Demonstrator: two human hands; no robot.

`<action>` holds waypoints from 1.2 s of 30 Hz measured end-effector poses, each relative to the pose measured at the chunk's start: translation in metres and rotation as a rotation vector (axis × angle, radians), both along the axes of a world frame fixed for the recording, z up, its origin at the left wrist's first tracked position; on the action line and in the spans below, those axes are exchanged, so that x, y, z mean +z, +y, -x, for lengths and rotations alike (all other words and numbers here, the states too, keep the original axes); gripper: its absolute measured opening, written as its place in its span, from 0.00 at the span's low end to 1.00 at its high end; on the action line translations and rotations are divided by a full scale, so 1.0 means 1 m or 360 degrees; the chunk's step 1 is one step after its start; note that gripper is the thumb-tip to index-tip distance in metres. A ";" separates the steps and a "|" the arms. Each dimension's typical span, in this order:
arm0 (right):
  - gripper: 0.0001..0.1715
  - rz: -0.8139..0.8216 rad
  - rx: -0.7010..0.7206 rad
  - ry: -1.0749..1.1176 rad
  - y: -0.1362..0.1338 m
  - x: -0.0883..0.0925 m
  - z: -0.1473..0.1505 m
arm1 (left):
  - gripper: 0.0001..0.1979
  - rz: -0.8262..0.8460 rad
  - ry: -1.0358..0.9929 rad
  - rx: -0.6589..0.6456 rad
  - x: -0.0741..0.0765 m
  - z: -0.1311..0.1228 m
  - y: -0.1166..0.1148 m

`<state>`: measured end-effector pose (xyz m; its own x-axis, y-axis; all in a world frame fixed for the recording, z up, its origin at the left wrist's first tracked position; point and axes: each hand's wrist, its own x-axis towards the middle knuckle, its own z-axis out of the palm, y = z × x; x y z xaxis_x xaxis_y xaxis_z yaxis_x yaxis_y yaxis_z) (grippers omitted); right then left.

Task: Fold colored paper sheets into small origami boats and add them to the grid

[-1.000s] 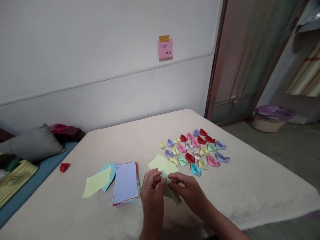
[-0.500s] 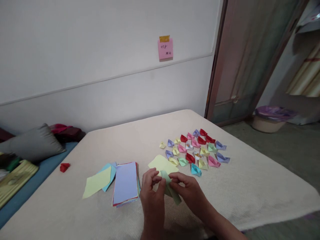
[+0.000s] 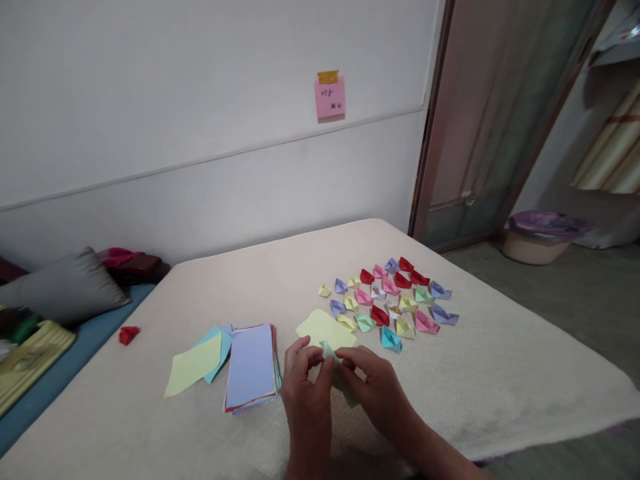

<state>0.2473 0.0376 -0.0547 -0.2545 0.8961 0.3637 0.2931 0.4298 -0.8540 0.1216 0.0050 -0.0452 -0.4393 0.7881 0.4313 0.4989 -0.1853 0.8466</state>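
Both hands pinch a small pale green folded paper just above the cream table cover. My left hand grips its left side with thumb and fingers closed. My right hand pinches its right side, covering most of the paper. A loose yellow sheet lies flat just behind the hands. A stack of coloured paper sheets, lilac on top, sits to the left of my left hand.
Several small folded paper boats in red, pink, yellow, lilac, green and blue lie in rows at the right. A yellow sheet over a blue one lies left of the stack. A red folded piece sits by the left edge. A grey pillow lies beyond.
My hands have drawn closer together over the green paper, so less of it shows below them. Everything else on the table is unmoved.
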 end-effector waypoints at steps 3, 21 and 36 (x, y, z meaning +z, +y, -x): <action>0.09 -0.0119 -0.0007 -0.0124 -0.002 -0.001 0.000 | 0.01 0.0049 -0.0061 -0.0014 0.002 -0.002 0.000; 0.07 0.0070 0.0095 -0.0022 -0.004 0.004 0.003 | 0.07 0.0321 -0.0677 -0.0254 0.006 0.006 0.003; 0.08 0.0915 0.0503 0.0653 0.008 0.018 -0.009 | 0.09 0.0436 -0.1335 -0.0615 0.028 0.009 -0.002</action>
